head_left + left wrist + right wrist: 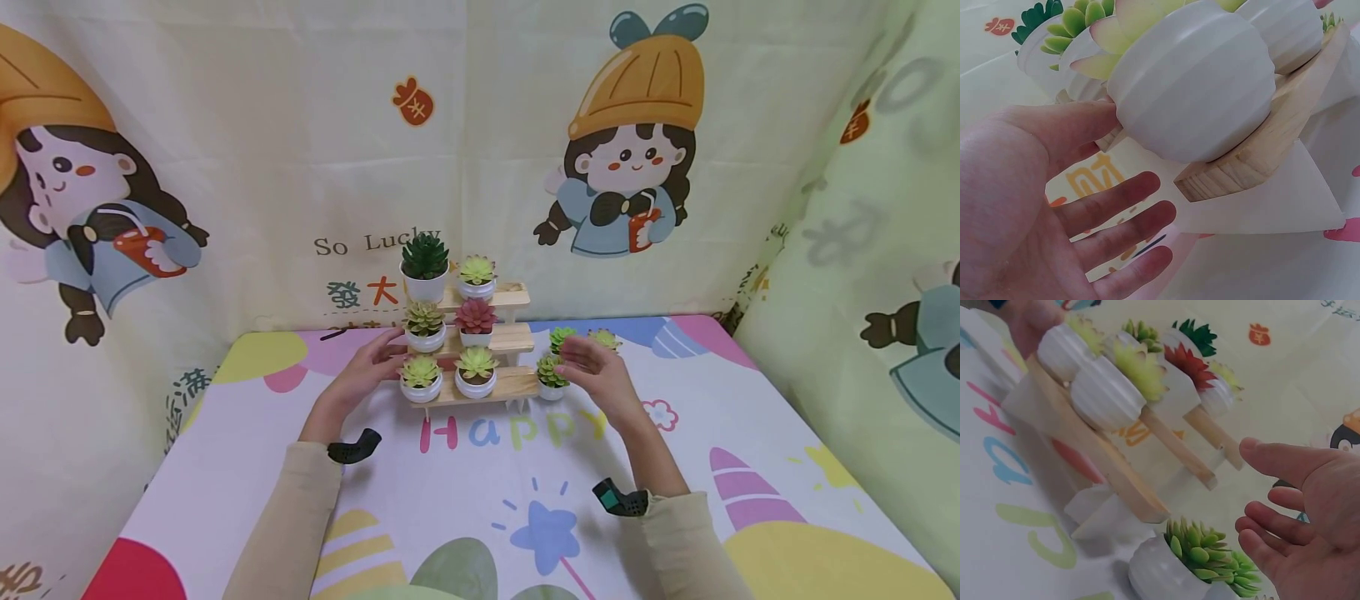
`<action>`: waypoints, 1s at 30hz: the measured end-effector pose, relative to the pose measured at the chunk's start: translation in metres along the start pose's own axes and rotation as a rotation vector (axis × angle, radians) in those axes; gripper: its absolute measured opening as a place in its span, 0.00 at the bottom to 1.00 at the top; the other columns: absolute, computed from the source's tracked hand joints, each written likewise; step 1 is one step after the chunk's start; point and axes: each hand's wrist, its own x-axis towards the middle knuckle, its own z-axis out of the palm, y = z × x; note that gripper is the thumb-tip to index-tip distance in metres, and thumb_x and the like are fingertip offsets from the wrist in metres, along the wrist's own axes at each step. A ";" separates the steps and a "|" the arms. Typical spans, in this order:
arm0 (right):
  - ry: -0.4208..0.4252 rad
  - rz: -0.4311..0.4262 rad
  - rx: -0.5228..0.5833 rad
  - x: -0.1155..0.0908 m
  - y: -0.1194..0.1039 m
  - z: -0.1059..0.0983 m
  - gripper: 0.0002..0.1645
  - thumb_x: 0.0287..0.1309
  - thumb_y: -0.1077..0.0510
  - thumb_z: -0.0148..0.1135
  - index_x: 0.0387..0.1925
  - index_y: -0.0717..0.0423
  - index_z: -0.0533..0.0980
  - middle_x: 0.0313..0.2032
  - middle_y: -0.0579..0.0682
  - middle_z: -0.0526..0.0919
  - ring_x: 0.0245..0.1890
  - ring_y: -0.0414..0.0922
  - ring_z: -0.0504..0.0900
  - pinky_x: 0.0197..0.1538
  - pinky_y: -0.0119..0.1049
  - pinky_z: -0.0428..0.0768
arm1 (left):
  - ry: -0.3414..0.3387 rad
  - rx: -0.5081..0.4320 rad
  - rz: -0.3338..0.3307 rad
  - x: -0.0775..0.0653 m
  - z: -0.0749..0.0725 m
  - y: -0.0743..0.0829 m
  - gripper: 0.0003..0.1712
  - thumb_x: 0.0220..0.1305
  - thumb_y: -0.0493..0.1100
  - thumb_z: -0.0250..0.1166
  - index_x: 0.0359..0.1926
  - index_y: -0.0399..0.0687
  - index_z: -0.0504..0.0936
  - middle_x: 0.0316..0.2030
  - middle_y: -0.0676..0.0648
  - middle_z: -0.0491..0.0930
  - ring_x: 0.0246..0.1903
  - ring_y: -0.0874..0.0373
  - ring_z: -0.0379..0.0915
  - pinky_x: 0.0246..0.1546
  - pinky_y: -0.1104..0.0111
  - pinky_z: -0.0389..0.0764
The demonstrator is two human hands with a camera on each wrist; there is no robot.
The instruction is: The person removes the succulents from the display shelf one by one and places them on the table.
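A three-tier wooden stand (pixel 516 382) holds potted succulents in white pots, two on each tier. My left hand (pixel 366 373) is at its left end, fingers spread beside the tiers. In the left wrist view, the thumb is against or very close to the lower-left white pot (pixel 1191 87); whether it touches cannot be told. My right hand (pixel 600 375) is held with loose fingers right of the stand, gripping nothing. Close by it, a green succulent (pixel 551 372) stands on the table, with another green succulent (pixel 561 337) and a yellow-green one (pixel 604 338) behind.
On the top tier are a tall dark green succulent (pixel 425 260) and a pale one (pixel 477 273). A red succulent (pixel 476 318) sits on the middle tier. The patterned tablecloth (pixel 450 492) reaches a cloth backdrop (pixel 480 183) close behind the stand.
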 end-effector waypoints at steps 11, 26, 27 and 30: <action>-0.061 0.003 0.009 -0.002 -0.002 0.011 0.34 0.56 0.58 0.69 0.63 0.61 0.69 0.61 0.64 0.74 0.63 0.56 0.73 0.55 0.20 0.76 | 0.006 0.009 0.000 0.001 -0.001 -0.002 0.39 0.68 0.54 0.59 0.75 0.64 0.53 0.69 0.41 0.64 0.66 0.45 0.64 0.62 0.55 0.75; -0.083 0.019 0.005 0.000 -0.003 0.028 0.34 0.54 0.61 0.70 0.62 0.63 0.70 0.59 0.65 0.76 0.61 0.56 0.75 0.64 0.39 0.74 | -0.004 -0.008 0.012 0.001 -0.002 -0.001 0.38 0.68 0.52 0.59 0.75 0.64 0.53 0.69 0.40 0.64 0.67 0.44 0.63 0.62 0.54 0.75; -0.091 0.020 0.000 0.001 -0.003 0.029 0.34 0.54 0.61 0.69 0.62 0.63 0.70 0.59 0.65 0.75 0.61 0.56 0.75 0.65 0.42 0.74 | -0.005 -0.010 0.011 0.001 -0.002 -0.001 0.38 0.68 0.52 0.60 0.75 0.63 0.53 0.69 0.40 0.64 0.67 0.44 0.64 0.62 0.54 0.75; -0.111 0.014 -0.015 0.001 -0.004 0.033 0.33 0.55 0.60 0.69 0.62 0.62 0.70 0.59 0.64 0.76 0.61 0.57 0.75 0.66 0.47 0.72 | -0.008 -0.014 0.008 0.001 -0.002 -0.001 0.39 0.68 0.53 0.60 0.75 0.63 0.53 0.69 0.40 0.64 0.67 0.44 0.64 0.62 0.53 0.74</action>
